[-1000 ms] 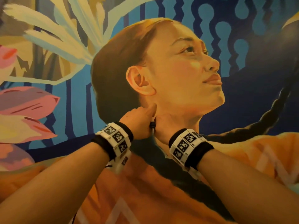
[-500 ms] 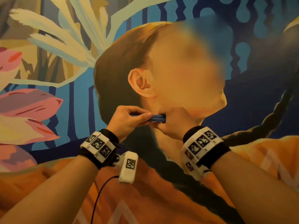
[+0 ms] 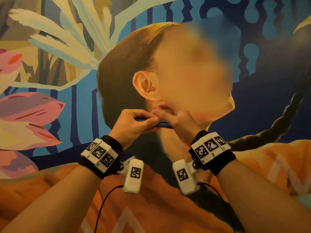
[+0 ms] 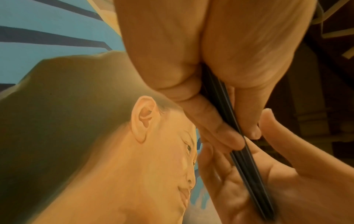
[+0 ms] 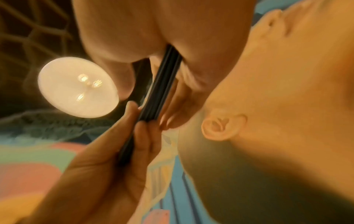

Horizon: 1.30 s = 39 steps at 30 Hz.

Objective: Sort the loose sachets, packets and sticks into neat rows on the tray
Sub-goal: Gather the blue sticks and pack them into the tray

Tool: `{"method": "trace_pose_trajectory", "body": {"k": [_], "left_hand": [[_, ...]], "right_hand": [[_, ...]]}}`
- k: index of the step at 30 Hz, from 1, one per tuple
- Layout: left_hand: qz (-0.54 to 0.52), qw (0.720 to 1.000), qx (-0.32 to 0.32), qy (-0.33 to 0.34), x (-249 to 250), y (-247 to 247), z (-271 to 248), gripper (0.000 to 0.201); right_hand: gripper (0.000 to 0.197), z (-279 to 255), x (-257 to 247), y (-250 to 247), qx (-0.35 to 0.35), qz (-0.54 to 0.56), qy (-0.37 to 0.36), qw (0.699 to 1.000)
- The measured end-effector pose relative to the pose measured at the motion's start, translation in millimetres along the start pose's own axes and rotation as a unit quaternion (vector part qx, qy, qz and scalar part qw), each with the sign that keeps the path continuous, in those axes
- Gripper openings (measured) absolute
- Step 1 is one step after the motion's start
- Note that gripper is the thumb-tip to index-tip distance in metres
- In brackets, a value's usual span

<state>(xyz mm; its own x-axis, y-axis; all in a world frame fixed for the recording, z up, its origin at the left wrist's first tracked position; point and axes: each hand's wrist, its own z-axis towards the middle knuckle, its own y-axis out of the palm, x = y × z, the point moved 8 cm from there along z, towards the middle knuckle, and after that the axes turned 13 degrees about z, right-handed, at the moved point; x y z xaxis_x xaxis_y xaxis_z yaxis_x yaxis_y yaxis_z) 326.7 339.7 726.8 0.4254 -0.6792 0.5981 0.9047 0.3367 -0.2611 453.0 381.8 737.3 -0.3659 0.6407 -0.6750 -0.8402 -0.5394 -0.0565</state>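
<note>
A bundle of thin dark blue sticks lies level between my two raised hands, in front of a painted wall. My left hand pinches its left end between thumb and curled fingers. My right hand grips the right end. The left wrist view shows the sticks running from my left hand into the palm of my right hand. In the right wrist view the sticks pass from my right hand to my left hand. No tray, sachets or packets are in view.
A large mural of a person's head, leaves and flowers fills the wall behind my hands. A round ceiling lamp glows in the right wrist view. Black cables hang from the wrist cameras.
A second ago my hands were lower and held the sticks upright. They have risen and turned the bundle level, one hand at each end. Over the last half second little has moved.
</note>
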Motion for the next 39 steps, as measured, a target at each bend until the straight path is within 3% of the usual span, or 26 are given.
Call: {"method": "trace_pose_trajectory", "body": {"k": [1, 3, 5, 7, 10, 14, 17, 19, 20, 23, 25, 27, 29, 32, 34, 36, 38, 39], "left_hand": [[0.016, 1.000, 0.002, 0.007, 0.6, -3.4, -0.6, 0.023], [0.049, 0.999, -0.005, 0.015, 2.0, -4.7, -3.5, 0.020], [0.053, 0.998, -0.018, 0.004, -0.1, 0.1, -6.4, 0.022], [0.039, 0.999, -0.011, -0.008, -4.2, 2.5, -7.2, 0.020], [0.037, 0.997, 0.043, -0.052, -13.3, -2.1, -7.4, 0.018], [0.075, 0.980, 0.134, -0.130, -27.8, -10.6, -9.6, 0.027], [0.017, 0.978, 0.126, -0.164, -30.9, -3.1, -9.7, 0.030], [-0.009, 0.979, 0.121, -0.164, -29.9, 1.0, -9.1, 0.033], [-0.006, 0.980, 0.128, -0.152, -28.8, 0.3, -8.5, 0.033], [-0.002, 0.981, 0.165, -0.107, -24.6, -7.8, -9.0, 0.031], [-0.025, 0.979, 0.184, -0.090, -25.0, -11.5, -9.6, 0.033], [-0.024, 0.977, 0.195, -0.078, -24.2, -8.3, -10.3, 0.034], [-0.020, 0.979, 0.190, -0.065, -22.6, 2.1, -10.6, 0.034], [-0.023, 0.984, 0.164, -0.072, -25.6, 12.2, -10.5, 0.033], [0.013, 0.984, 0.162, -0.067, -27.0, 5.7, -9.6, 0.034], [0.051, 0.981, 0.181, -0.040, -25.5, -6.2, -8.7, 0.033], [0.092, 0.978, 0.185, -0.004, -19.9, -13.5, -7.8, 0.033], [0.110, 0.978, 0.177, 0.005, -18.2, -14.0, -7.1, 0.034]], "right_hand": [[0.027, -0.7, 3.4, 4.8, -0.064, -0.080, 0.020, 0.995], [0.020, -5.1, 16.1, 12.3, -0.169, -0.260, 0.081, 0.947], [0.008, -4.0, 18.7, 10.7, -0.162, -0.426, 0.091, 0.886], [0.022, 3.1, 13.5, 4.0, -0.088, -0.548, 0.046, 0.831], [0.024, 3.6, 7.2, -0.5, -0.029, -0.582, -0.014, 0.812], [0.015, -2.5, -0.2, 3.5, -0.007, -0.603, -0.076, 0.794], [0.016, -2.7, -1.1, 4.5, -0.003, -0.614, -0.117, 0.781], [0.017, -2.7, 1.0, 3.2, -0.012, -0.606, -0.141, 0.783], [0.018, -4.7, 0.5, 3.9, -0.025, -0.579, -0.153, 0.800], [0.029, -7.5, -4.0, -5.3, -0.037, -0.352, -0.152, 0.923], [0.026, -8.2, -10.6, -19.9, 0.027, -0.127, -0.131, 0.983], [0.015, -5.8, -3.7, -24.2, 0.080, 0.065, -0.081, 0.991], [0.023, -1.6, 7.5, -15.1, 0.091, 0.169, -0.029, 0.981], [0.025, 4.1, 9.9, -9.9, 0.095, 0.187, -0.031, 0.977], [0.027, 5.6, 7.5, -9.2, 0.047, 0.157, -0.032, 0.986], [0.041, 0.9, 15.9, 2.1, -0.073, 0.030, 0.036, 0.996], [0.034, -14.3, 38.2, 14.4, -0.192, -0.144, 0.154, 0.959], [0.024, -19.9, 48.6, 14.4, -0.209, -0.213, 0.196, 0.934]]}}
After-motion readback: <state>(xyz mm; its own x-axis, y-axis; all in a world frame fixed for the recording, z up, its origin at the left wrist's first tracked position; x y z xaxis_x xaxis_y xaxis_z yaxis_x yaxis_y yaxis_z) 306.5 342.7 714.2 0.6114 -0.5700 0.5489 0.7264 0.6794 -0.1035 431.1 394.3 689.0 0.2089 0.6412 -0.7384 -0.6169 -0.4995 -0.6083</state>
